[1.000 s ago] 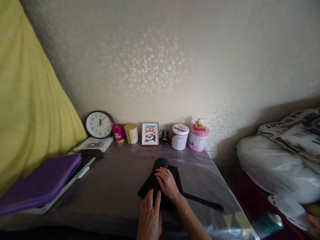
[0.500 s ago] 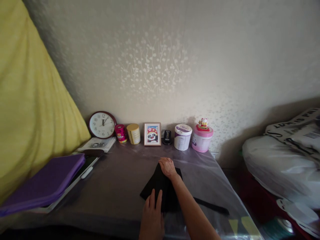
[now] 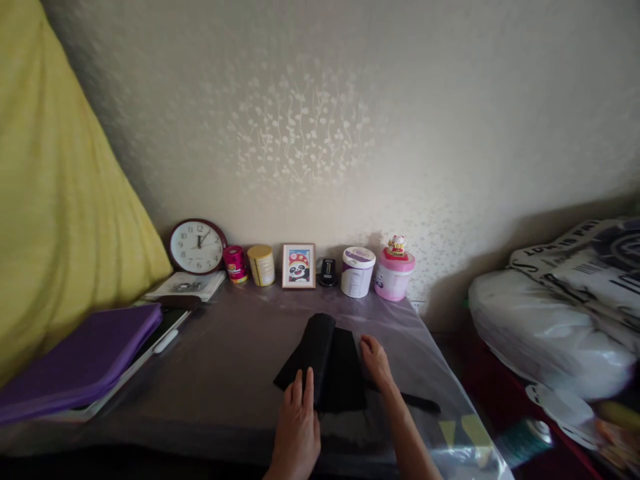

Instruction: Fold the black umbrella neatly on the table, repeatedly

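Observation:
A folded black cloth item (image 3: 345, 370) lies on the table, its left part doubled over into a rounded fold. A narrow black strap (image 3: 421, 402) stretches out from it to the right, partly behind my right forearm. My left hand (image 3: 299, 420) rests on the near left part of the fold, fingers extended and slightly apart. Beside the cloth's right edge is my right hand (image 3: 376, 361), its fingers bent and together. Whether they pinch the edge is hidden.
Along the wall stand a clock (image 3: 197, 247), a pink can (image 3: 235, 265), a yellow-lidded can (image 3: 261, 267), a framed panda picture (image 3: 299, 266), a black stapler-like object (image 3: 328, 273) and two tubs (image 3: 358, 273). A purple folder (image 3: 85, 353) lies left. Bagged bundles (image 3: 545, 327) are at right.
My right hand has left the top of the fold and moved right and down to the cloth's right edge. My left hand stays on the fold. The view has shifted slightly right.

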Demonstrator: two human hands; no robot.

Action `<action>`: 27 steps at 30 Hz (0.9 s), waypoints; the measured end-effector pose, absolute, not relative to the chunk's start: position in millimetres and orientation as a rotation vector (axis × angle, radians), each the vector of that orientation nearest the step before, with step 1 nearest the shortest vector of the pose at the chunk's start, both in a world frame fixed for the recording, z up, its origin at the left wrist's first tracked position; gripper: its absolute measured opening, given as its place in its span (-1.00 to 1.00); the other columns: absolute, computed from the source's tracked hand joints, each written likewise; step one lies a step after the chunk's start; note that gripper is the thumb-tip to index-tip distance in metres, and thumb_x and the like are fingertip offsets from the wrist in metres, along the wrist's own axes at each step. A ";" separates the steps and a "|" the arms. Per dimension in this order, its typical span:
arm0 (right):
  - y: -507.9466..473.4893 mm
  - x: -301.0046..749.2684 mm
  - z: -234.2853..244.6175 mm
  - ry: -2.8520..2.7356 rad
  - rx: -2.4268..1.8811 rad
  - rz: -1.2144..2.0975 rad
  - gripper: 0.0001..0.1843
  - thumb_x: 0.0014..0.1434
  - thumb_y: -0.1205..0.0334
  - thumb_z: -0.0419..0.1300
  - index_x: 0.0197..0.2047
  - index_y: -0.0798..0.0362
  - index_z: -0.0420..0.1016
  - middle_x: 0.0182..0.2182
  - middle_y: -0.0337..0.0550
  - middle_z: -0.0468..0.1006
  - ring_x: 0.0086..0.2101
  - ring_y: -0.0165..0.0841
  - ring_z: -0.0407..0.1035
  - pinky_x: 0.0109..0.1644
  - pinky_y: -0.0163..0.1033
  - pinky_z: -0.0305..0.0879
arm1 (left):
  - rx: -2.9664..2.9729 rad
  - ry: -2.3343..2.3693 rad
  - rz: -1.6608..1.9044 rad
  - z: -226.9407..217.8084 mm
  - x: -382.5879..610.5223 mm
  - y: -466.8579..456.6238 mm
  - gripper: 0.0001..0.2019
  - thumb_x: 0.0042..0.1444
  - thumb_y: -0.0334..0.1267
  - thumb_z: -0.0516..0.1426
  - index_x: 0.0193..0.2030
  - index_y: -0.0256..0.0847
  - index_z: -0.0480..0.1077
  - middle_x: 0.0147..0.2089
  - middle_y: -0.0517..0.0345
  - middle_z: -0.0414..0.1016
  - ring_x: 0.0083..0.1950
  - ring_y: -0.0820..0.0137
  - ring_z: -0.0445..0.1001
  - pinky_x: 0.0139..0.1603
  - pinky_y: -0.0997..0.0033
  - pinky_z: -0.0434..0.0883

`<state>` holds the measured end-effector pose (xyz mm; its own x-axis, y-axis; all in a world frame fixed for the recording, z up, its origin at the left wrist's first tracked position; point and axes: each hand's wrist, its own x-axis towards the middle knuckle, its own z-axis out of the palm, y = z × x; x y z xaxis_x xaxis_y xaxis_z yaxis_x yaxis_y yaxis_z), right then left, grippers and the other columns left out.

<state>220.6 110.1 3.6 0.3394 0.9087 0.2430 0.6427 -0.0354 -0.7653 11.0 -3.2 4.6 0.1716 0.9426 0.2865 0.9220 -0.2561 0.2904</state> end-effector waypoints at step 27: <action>30.8 131.5 41.8 -1.503 -1.663 0.395 -0.59 0.09 0.26 0.00 0.02 0.13 0.34 -0.07 0.03 0.49 -0.07 -0.19 0.38 -0.01 -0.13 0.31 | 2.363 1.876 0.645 -3.4 10.6 1.1 -0.37 -0.02 -0.52 -0.14 0.27 -0.39 -0.10 0.28 -0.16 0.05 0.28 0.19 0.04 0.17 0.14 0.18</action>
<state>131.5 30.8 41.8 0.2317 0.9273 0.2939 0.6628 0.0706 -0.7454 10.6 1.1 -3.4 0.1737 0.9424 0.2857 0.9190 -0.2594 0.2968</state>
